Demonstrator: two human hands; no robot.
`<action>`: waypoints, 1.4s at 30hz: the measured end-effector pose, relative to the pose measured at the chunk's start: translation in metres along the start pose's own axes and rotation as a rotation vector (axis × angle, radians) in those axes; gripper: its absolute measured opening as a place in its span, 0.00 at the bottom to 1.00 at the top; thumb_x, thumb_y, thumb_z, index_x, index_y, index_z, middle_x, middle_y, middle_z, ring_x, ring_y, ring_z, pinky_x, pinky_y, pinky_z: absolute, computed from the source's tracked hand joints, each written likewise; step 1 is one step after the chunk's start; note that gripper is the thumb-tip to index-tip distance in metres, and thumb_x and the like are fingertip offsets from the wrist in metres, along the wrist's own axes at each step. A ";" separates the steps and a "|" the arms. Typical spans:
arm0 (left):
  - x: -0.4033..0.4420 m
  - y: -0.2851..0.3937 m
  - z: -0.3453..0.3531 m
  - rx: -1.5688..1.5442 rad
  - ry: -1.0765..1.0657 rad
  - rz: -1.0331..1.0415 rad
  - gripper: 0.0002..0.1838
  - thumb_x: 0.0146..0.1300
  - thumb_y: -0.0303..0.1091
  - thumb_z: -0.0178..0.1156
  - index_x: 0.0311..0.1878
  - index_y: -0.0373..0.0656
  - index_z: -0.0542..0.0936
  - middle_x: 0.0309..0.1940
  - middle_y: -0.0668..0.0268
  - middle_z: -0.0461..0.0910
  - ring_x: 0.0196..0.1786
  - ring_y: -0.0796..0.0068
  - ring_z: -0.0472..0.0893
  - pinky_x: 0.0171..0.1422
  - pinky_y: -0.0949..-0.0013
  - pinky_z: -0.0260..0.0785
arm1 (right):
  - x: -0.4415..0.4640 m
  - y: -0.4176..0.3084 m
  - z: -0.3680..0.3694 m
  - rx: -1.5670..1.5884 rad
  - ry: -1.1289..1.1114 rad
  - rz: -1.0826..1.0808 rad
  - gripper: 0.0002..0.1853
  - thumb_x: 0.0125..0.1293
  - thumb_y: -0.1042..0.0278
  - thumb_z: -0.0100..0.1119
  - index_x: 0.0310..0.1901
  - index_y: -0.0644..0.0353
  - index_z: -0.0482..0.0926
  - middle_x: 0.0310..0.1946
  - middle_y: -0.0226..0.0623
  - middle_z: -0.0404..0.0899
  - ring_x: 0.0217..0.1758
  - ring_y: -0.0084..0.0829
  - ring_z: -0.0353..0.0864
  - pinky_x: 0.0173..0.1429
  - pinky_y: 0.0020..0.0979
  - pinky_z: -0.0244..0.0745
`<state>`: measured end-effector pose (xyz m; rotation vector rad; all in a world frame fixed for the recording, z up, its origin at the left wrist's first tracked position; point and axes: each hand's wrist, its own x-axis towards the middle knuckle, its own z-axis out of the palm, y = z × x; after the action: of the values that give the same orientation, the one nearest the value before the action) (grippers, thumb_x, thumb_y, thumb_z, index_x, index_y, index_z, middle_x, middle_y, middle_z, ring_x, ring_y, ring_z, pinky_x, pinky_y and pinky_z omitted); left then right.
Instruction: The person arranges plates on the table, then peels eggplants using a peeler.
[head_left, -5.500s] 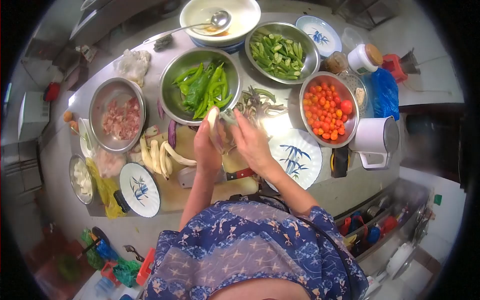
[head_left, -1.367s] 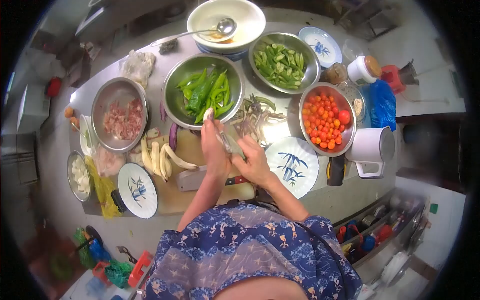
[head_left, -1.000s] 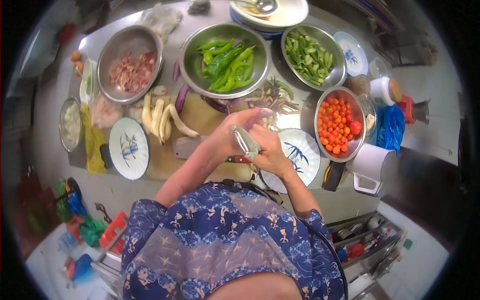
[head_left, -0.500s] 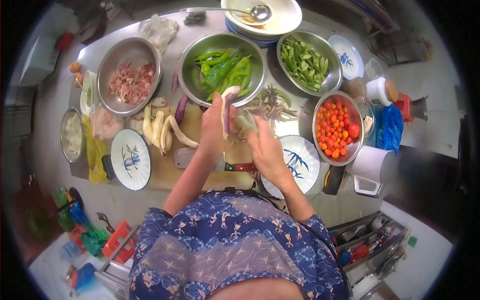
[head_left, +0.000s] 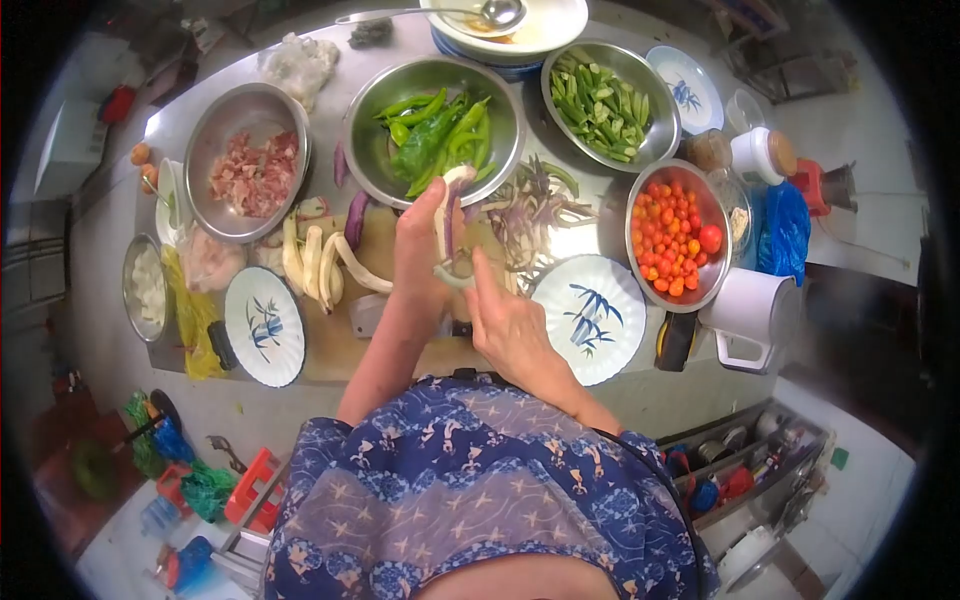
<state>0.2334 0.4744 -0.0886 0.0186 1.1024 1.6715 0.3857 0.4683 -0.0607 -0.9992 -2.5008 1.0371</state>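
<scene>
The left hand (head_left: 418, 245) grasps 1 partly peeled eggplant (head_left: 447, 220) over the cutting board (head_left: 335, 345), near the pepper bowl (head_left: 368, 165). The right hand (head_left: 512, 325) has its fingers closed on a pale peeler (head_left: 453, 278) at the eggplant's lower end.

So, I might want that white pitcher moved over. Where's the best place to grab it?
Probably by the loop handle of the white pitcher, coming from the person's near side with the right hand. The loop sticks out that way, so the fingers need not reach over the tomato bowl.
</scene>
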 end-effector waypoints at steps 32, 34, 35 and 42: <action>0.007 -0.020 -0.052 -0.049 -0.352 -0.432 0.17 0.72 0.41 0.54 0.54 0.39 0.79 0.39 0.67 0.82 0.38 0.74 0.81 0.43 0.69 0.74 | -0.001 0.074 0.017 0.477 0.150 0.241 0.13 0.70 0.66 0.62 0.51 0.64 0.80 0.27 0.44 0.83 0.31 0.33 0.86 0.38 0.32 0.77; -0.004 -0.032 -0.040 0.240 -0.208 -0.035 0.20 0.73 0.40 0.54 0.61 0.38 0.76 0.47 0.65 0.82 0.46 0.74 0.81 0.52 0.67 0.73 | -0.005 0.066 0.030 0.654 0.143 0.463 0.13 0.70 0.66 0.62 0.51 0.65 0.80 0.28 0.44 0.85 0.31 0.32 0.86 0.38 0.33 0.77; -0.009 -0.036 -0.033 0.295 -0.215 0.041 0.19 0.77 0.38 0.53 0.65 0.40 0.74 0.46 0.70 0.82 0.47 0.78 0.80 0.54 0.71 0.73 | -0.008 0.057 0.032 0.735 0.093 0.551 0.14 0.71 0.63 0.61 0.50 0.66 0.80 0.28 0.47 0.84 0.31 0.34 0.86 0.37 0.35 0.77; 0.005 -0.052 -0.044 0.078 -0.063 0.012 0.18 0.78 0.39 0.52 0.61 0.37 0.78 0.49 0.66 0.83 0.47 0.78 0.82 0.53 0.71 0.75 | -0.001 0.021 0.022 0.421 -0.065 0.339 0.23 0.73 0.55 0.58 0.57 0.67 0.72 0.42 0.60 0.82 0.40 0.59 0.83 0.43 0.50 0.75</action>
<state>0.2480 0.4494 -0.1508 0.1266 1.1213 1.6271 0.3873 0.4670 -0.0910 -1.2852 -2.0621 1.6328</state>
